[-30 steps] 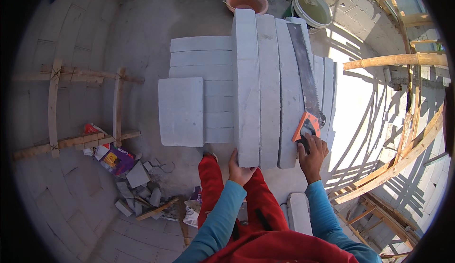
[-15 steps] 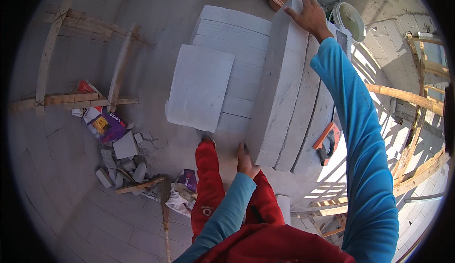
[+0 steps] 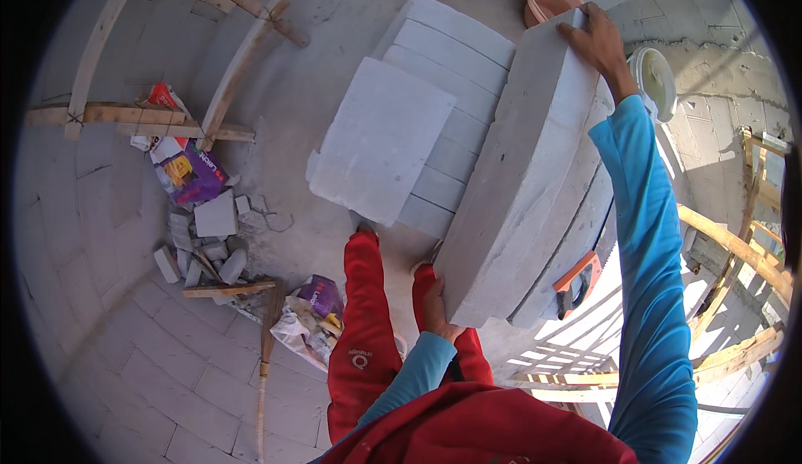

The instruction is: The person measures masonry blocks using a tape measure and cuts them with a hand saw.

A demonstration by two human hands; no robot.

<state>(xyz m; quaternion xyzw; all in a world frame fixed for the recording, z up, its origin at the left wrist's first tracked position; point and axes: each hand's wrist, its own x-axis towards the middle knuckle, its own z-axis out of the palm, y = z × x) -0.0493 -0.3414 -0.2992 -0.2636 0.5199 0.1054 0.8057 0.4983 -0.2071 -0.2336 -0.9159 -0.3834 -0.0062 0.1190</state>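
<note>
With my left hand I grip the near end of a long, pale grey block at the edge of a stacked row. Its far end is in my right hand, fingers curled over the top. To its left, a square block lies across lower stacked blocks. Right of the held block are more long blocks and a handsaw with an orange and black handle, its blade largely hidden.
A pink tub and a white bucket stand beyond the stack. Wooden frames are at left, bamboo and timber at right. Rubble, bags and a long-handled tool lie at lower left.
My right hand has left the saw handle and moved forward onto the long block's far end. My left hand stays at the near end. The view has turned, shifting the stack.
</note>
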